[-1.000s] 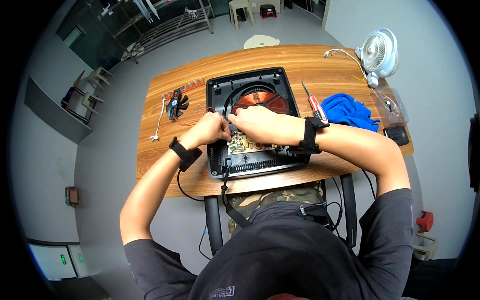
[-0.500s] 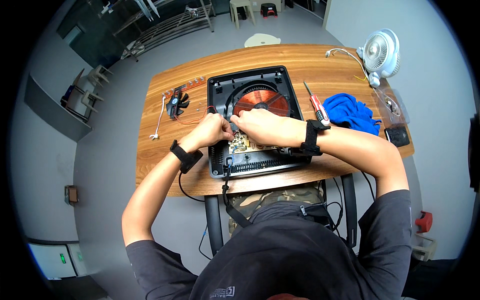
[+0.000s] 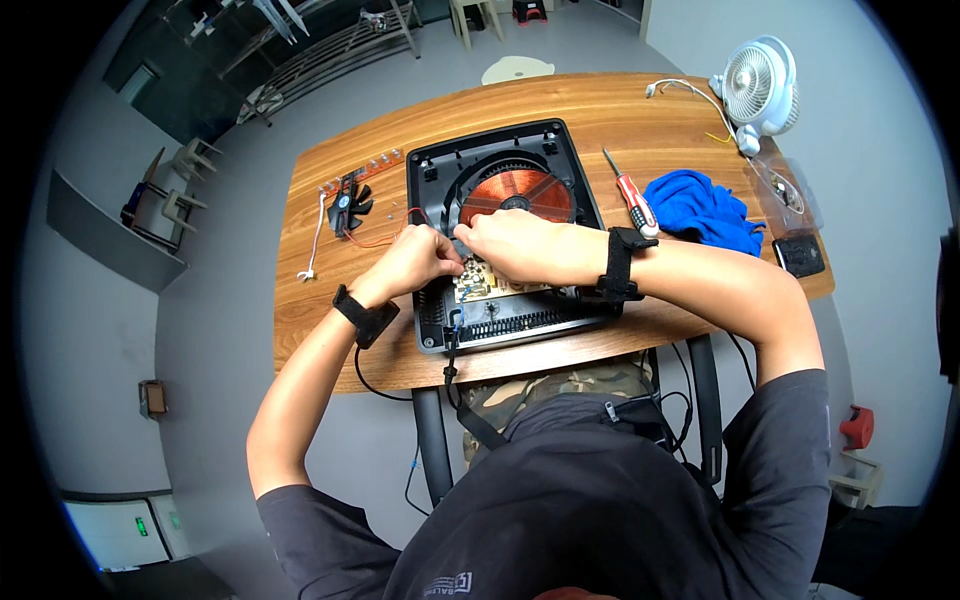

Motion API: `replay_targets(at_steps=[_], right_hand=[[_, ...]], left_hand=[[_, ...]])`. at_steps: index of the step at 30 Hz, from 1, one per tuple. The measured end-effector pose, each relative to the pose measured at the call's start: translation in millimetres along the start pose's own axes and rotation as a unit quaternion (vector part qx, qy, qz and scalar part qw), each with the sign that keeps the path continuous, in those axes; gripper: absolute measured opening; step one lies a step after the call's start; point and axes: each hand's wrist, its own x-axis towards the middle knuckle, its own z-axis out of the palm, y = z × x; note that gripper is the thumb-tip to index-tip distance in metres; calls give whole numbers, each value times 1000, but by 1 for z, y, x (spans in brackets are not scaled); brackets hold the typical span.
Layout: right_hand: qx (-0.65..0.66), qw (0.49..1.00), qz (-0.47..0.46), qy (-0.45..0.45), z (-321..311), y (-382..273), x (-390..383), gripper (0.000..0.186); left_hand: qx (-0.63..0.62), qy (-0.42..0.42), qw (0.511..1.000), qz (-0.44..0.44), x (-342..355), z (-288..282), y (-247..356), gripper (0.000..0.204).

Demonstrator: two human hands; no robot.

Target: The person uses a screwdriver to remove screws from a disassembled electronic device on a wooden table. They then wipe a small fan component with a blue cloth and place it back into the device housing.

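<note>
An opened induction cooker, its black housing point(image 3: 430, 320) lying on the table, shows a round copper coil point(image 3: 540, 197) and a tan circuit board point(image 3: 475, 286). My left hand point(image 3: 415, 262) is at the board's left end, thumb and fingertips pinched together. What sits in that pinch is too small to name. Bent over the board beside it, my right hand point(image 3: 515, 245) has curled fingers close to the left fingertips; its grip is hidden. Thin red wires point(image 3: 375, 243) run from a small black cooling fan point(image 3: 348, 205) toward the housing near my left hand.
An orange strip board point(image 3: 385, 165) with a white cable lies behind the cooling fan. Right of the housing are a red-and-white screwdriver point(image 3: 635, 205) and a blue cloth point(image 3: 700, 210). Farther right stand a white desk fan point(image 3: 757, 88), a clear plastic tray point(image 3: 790, 195) and a black box point(image 3: 798, 256).
The whole view has shifted slightly, with the table appearing a little higher. Both hands stay at the same spot over the circuit board, with hardly any visible finger movement.
</note>
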Motion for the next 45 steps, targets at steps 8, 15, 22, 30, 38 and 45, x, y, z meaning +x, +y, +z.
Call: replay_targets(at_steps=[8, 15, 22, 30, 38, 45], right_hand=[[-11, 1000, -8, -3, 9, 7, 3, 38], [7, 1000, 6, 0, 1, 0, -1, 15], [-8, 1000, 7, -12, -2, -2, -2, 22], [-5, 1000, -2, 10, 1, 0, -3, 21], [12, 1000, 18, -22, 6, 3, 0, 20], [-2, 1000, 5, -1, 14, 3, -3, 24]], left_hand=[[-4, 0, 1000, -5, 0, 3, 0, 14], [2, 0, 1000, 10, -1, 1, -1, 15], [34, -3, 998, 44, -1, 1, -4, 16], [4, 6, 1000, 9, -1, 0, -2, 15], [7, -3, 999, -35, 10, -6, 4, 12], [25, -19, 997, -65, 12, -8, 2, 17]])
